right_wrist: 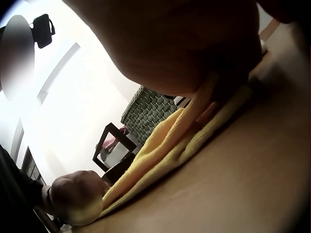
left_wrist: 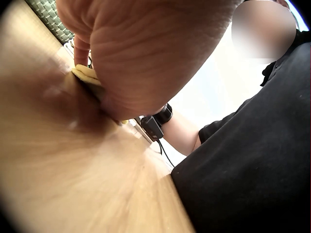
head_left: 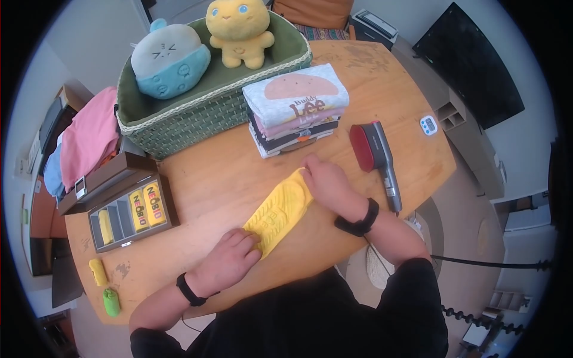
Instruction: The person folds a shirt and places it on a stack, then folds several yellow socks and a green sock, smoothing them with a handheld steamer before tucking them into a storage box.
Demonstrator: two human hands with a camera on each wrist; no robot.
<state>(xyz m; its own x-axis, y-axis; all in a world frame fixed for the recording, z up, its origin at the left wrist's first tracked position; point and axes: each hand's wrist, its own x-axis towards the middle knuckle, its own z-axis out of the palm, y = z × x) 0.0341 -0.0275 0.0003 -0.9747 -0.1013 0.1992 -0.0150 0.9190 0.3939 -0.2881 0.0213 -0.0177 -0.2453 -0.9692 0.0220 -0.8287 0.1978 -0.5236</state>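
A yellow sock with a raised pattern lies slantwise on the table in front of the person. My right hand pinches its far end, close below the stack of folded shirts. At the near end, the left hand grips the sock with curled fingers. From the right wrist, the sock shows as two layers stretched between both hands, the upper one lifted at the right hand. In the left wrist view a yellow edge of the sock shows at the fingers; the palm hides the rest.
Folded shirts stand before a green woven basket with two plush toys. A divided box holds rolled yellow socks. Rolled yellow and green bundles lie at the left edge. A handheld steamer-like appliance and small timer lie right.
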